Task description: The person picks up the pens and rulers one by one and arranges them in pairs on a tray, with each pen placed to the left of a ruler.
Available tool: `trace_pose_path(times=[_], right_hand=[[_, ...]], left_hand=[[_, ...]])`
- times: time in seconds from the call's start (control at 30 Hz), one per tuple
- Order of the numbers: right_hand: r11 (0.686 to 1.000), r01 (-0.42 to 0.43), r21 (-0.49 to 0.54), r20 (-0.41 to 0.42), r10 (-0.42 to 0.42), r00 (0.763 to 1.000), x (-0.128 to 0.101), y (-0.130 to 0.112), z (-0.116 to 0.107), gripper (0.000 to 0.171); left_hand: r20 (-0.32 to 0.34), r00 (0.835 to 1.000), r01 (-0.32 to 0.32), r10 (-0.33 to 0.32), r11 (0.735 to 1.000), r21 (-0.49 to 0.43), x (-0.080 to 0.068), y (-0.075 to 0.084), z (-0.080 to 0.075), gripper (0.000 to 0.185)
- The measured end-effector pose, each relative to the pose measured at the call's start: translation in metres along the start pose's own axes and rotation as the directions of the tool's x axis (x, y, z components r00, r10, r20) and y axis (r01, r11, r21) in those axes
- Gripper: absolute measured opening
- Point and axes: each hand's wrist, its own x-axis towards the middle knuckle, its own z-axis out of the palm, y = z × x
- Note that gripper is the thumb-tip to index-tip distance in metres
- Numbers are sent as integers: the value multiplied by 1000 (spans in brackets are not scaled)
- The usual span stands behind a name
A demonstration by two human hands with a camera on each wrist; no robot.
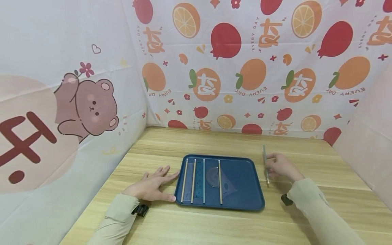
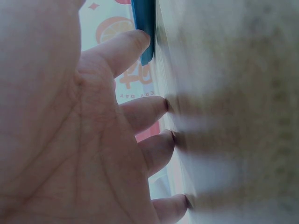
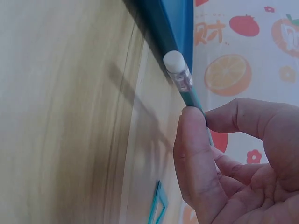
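Observation:
A green pencil (image 1: pixel 264 153) with a white eraser (image 3: pixel 174 61) is held just right of the tray. My right hand (image 1: pixel 281 167) pinches it between thumb and fingers, eraser end toward me. The blue tray (image 1: pixel 248 183) lies on the table with several pencils inside, one of them a green pencil (image 1: pixel 203 183). Between them are a clear ruler (image 1: pixel 189 183), a teal ruler (image 1: pixel 199 177), a clear protractor (image 1: pixel 212 177) and a clear set square (image 1: pixel 229 188). My left hand (image 1: pixel 153 187) rests on the table, fingers spread, index finger and thumb at the tray's left edge.
In the right wrist view, a teal angular outline (image 3: pixel 159 203) lies on the wooden table (image 1: pixel 190 226) beyond the fingers. A fruit-patterned cloth (image 1: pixel 226 102) hangs behind the table, and a cloth with a bear (image 1: pixel 95 105) hangs at the left.

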Motion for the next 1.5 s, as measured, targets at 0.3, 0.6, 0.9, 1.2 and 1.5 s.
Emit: trace_pose_path(times=[0.3,0.6,0.9,1.2,1.5], right_hand=[[999,15,32,-14,-14,1000,-8,-3,14,57],[998,48,42,4,-48,999,-14,-6,21,53],[998,47,29,-6,-46,999,-19,-11,29,50],[998,66,6,-14,-66,998,-22,-14,38,55],[999,54,-3,-35,-54,998,-25,-18,47,55]], left_hand=[[0,1000,4,-4,1000,5,1,0,0,98],[-1,1000,8,-8,1000,7,1,0,0,99],[-2,1000,4,-4,1000,15,1,0,1,99],[-4,1000,6,-6,1000,9,0,1,1,99],[-2,1000,4,-4,1000,3,0,0,1,98]])
